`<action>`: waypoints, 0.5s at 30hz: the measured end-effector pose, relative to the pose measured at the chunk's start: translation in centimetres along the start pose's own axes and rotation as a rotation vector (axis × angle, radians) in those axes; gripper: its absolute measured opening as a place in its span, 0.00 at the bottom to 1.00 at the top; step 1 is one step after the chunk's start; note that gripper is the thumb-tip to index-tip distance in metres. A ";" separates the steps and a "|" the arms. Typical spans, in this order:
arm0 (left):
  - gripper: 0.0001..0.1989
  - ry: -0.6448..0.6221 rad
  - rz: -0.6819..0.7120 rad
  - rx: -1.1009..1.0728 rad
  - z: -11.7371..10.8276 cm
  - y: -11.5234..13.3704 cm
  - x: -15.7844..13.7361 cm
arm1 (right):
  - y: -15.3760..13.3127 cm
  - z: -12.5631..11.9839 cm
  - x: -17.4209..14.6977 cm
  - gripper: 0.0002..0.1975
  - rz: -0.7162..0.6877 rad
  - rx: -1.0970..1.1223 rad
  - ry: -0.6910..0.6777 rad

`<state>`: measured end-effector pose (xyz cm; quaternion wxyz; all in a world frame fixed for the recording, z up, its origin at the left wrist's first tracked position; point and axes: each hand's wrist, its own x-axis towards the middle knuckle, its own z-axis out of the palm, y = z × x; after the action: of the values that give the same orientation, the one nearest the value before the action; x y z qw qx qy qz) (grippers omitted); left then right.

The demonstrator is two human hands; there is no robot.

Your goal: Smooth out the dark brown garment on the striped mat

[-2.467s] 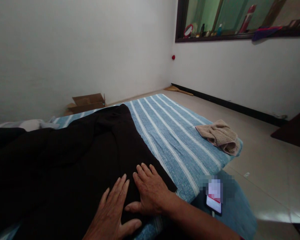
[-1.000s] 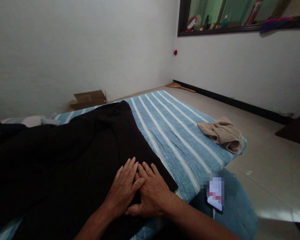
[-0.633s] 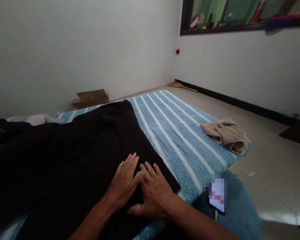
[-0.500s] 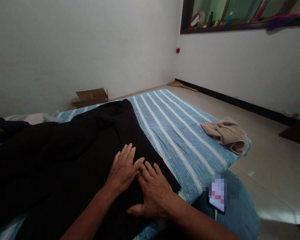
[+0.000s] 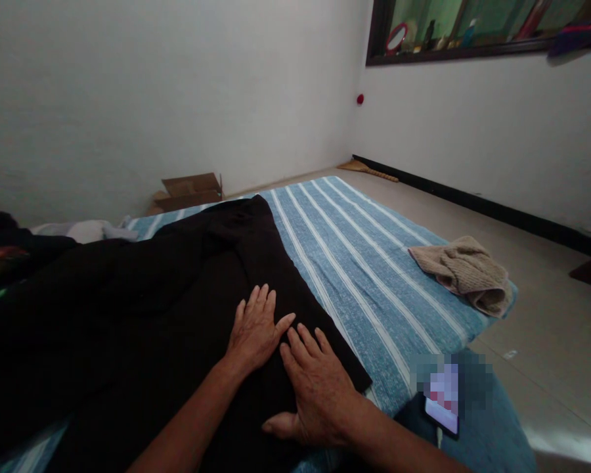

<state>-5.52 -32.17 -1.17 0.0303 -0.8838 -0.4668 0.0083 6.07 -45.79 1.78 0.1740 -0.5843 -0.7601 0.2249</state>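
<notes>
Head view: left hand (image 5: 256, 328) and right hand (image 5: 320, 391) flat, fingers spread, holding nothing, pressed side by side on black garment (image 5: 142, 309) spread over striped sheet (image 5: 364, 276). Press evenly outward; avoid bunching the hem. Nearby: beige cloth (image 5: 465, 272), phone (image 5: 443, 407), cardboard box (image 5: 190, 190), clothes pile (image 5: 0, 253) crowding left.

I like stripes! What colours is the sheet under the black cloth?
The sheet is blue with thin white stripes, seen clearly in the head view.
</notes>
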 end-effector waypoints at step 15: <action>0.34 0.027 0.005 -0.137 -0.1 -0.1 -1.1 | 0.5 1.7 0.4 0.51 0.017 -0.045 -0.091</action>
<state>-6.25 -33.02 -1.11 -0.0239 -0.8850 -0.4635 -0.0357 5.51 -45.53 0.08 0.1242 -0.5835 -0.7672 0.2356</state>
